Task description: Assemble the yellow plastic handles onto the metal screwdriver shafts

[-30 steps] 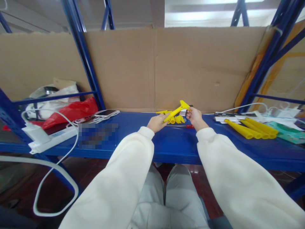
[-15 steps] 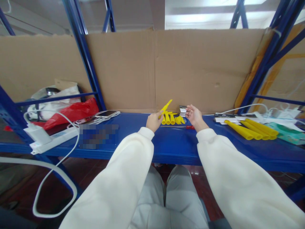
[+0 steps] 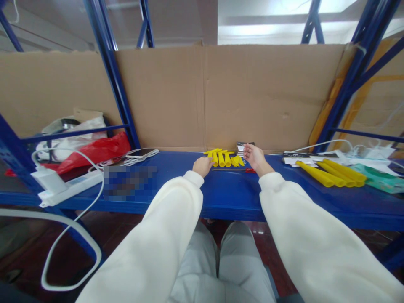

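Observation:
My left hand [image 3: 202, 166] is closed around the lower end of a yellow tapered tube, at the left end of a row of similar yellow tubes [image 3: 221, 159] on the blue shelf. Most of that tube is behind my fingers. Small yellow pieces [image 3: 236, 161] lie just right of the row. My right hand [image 3: 253, 158] is raised, its fingers curled together beside a small stack of black-and-white cards [image 3: 240, 148]; whatever is in them is too small to make out. A red-handled tool [image 3: 251, 171] lies below the right hand.
More yellow tubes [image 3: 331, 172] lie on the right beside a green packet [image 3: 375, 176]. On the left are a white power strip [image 3: 74, 187], a phone [image 3: 143, 153] with cables and a red bag [image 3: 94, 151]. A cardboard panel [image 3: 170, 101] stands along the back.
My left hand has lowered the yellow tube from a raised, tilted position down to the left end of the row. My right hand has barely moved.

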The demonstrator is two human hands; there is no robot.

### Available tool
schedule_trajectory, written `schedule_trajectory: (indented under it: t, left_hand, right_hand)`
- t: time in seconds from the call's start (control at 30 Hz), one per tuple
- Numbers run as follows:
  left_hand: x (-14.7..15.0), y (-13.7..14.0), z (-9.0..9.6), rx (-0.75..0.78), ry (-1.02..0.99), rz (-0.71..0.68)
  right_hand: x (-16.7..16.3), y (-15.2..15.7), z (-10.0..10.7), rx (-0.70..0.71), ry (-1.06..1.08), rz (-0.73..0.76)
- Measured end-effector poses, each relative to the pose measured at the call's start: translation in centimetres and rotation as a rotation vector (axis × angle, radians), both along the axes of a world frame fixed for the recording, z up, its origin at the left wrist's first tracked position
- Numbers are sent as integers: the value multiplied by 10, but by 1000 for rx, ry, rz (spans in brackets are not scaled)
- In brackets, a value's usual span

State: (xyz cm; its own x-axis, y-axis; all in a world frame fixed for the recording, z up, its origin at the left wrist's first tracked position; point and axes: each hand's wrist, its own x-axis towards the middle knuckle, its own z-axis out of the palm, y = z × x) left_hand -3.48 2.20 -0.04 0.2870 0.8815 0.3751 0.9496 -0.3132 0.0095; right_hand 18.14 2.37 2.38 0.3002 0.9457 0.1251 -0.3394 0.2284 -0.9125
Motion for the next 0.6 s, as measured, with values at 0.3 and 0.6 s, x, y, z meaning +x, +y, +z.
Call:
schedule_trajectory:
  t: [0.3, 0.6]
  left_hand:
    - [-4, 10, -8, -37, 26, -6]
    - [-4, 12, -16, -114, -66, 0]
  right_hand:
    - [-2, 0, 0, -3, -56, 1]
    - [-8, -9, 4, -34, 22, 8]
